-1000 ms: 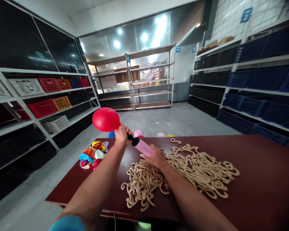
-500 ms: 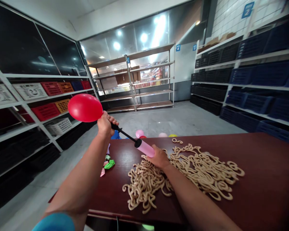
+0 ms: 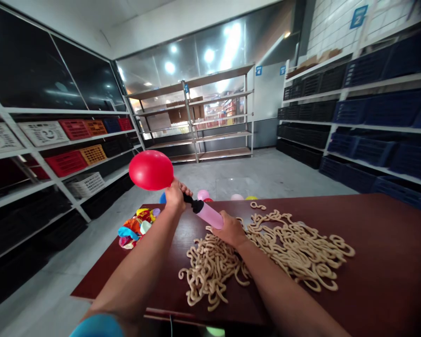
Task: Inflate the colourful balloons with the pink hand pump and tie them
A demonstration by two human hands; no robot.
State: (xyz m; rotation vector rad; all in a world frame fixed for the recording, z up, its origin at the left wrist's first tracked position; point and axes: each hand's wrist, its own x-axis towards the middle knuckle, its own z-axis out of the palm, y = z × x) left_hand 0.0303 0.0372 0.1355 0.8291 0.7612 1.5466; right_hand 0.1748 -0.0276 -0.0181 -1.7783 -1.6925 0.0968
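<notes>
The left hand [image 3: 175, 196], fingers wrapped shut around the pump's black handle end where the red balloon [image 3: 150, 170] is mounted, has come back in since half a second ago: the plunger rod that then showed between the hands is now out of sight inside the pink pump [image 3: 208, 214], so a push stroke looks complete and the balloon sits partly filled above the table's far left corner. The right hand [image 3: 231, 230] stays clenched on the pump barrel, just over the heap of tan cords [image 3: 266, 252]. Limp balloons [image 3: 135, 227] lie near the table [image 3: 389, 262] left edge, with open floor beyond it and bare tabletop to the right.
</notes>
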